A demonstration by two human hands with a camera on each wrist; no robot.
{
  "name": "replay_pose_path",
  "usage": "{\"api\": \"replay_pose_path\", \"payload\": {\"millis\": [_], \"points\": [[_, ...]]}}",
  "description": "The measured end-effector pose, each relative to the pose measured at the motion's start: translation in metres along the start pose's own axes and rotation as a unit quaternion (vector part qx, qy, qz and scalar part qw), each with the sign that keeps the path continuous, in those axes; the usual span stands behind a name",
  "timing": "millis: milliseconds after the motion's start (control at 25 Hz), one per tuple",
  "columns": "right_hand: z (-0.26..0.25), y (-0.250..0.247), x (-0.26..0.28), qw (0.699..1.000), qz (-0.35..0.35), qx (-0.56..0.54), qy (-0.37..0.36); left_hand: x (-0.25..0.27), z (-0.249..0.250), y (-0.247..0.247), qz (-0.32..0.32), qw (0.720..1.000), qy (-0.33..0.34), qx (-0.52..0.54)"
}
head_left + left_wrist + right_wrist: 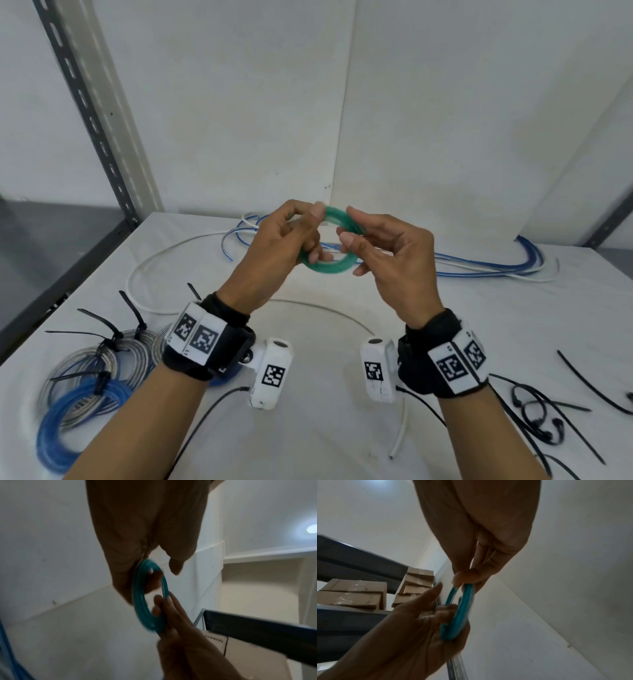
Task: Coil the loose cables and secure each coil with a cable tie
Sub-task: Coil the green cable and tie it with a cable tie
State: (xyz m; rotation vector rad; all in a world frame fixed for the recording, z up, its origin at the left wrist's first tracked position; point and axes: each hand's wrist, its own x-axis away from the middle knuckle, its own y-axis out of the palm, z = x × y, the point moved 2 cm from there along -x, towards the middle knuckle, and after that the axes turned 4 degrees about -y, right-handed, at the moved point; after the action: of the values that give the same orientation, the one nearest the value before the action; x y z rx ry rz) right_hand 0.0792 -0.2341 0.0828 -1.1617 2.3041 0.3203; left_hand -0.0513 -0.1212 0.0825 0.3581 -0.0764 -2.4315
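Both hands hold the green cable (325, 263) up in the air above the white table (308, 428), and it is already wound into a small ring. The left hand (284, 246) pinches one side with curled fingers, and the right hand (387, 253) pinches the other side with thumb and fingertips. I think the winding is almost done, so next one hand must keep the ring tight while the other picks a black tie (582, 380) from the table.

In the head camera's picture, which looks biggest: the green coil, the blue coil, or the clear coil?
1. blue coil
2. clear coil, partly hidden, so unsure against blue
3. green coil, smallest, held by both hands
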Motion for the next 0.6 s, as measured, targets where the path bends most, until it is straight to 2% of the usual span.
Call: {"api": "replay_pose_path", "payload": {"millis": [160,280,440,600], "points": [[-0.008,-0.019,-0.001,0.99,-0.098,0.095,0.033,0.004,0.002,-0.005,-0.069,0.985,-0.016,-0.155],[-0.015,-0.036,0.008,0.982,-0.122,0.135,0.051,0.008,0.01,0.008,-0.107,0.971,-0.047,-0.21],[-0.034,-0.063,0.028,0.985,-0.111,0.127,0.033,0.014,0.021,0.035,-0.122,0.969,-0.033,-0.214],[-0.052,-0.083,0.045,0.995,-0.028,0.085,0.036,0.021,0.024,0.057,-0.11,0.981,-0.016,-0.16]]}}
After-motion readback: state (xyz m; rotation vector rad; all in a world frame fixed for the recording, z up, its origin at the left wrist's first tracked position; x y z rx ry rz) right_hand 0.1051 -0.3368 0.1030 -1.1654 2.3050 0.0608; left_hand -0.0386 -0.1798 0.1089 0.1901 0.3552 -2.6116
